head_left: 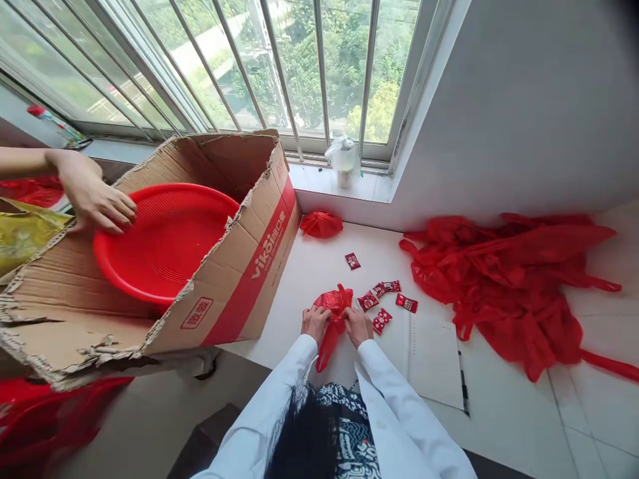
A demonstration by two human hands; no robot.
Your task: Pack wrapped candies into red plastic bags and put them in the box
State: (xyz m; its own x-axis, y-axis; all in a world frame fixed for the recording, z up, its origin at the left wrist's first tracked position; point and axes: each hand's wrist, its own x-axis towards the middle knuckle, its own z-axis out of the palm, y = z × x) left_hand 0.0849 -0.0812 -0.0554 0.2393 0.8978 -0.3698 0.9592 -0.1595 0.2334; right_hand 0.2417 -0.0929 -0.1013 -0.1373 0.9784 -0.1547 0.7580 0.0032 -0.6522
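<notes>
Near the front edge of the white table, a red plastic bag (333, 301) is gathered between my two hands. My left hand (316, 323) is closed on the bag's left side, and my right hand (358, 326) pinches it on the right. One bag handle sticks up between them and another strip hangs down towards me. What the bag contains is hidden. Just right of my right hand lie several small red wrapped packets, the closest being a dotted packet (382, 321). A single packet (352, 261) lies farther back.
A cardboard box (249, 293) with torn edges holds a red plastic basin (164, 266); another person's hand (102, 199) rests on its rim. Behind my hands sits a tied red bag (322, 225). To the right are a notebook (435, 359), a pen (464, 386) and piled red bags (509, 286).
</notes>
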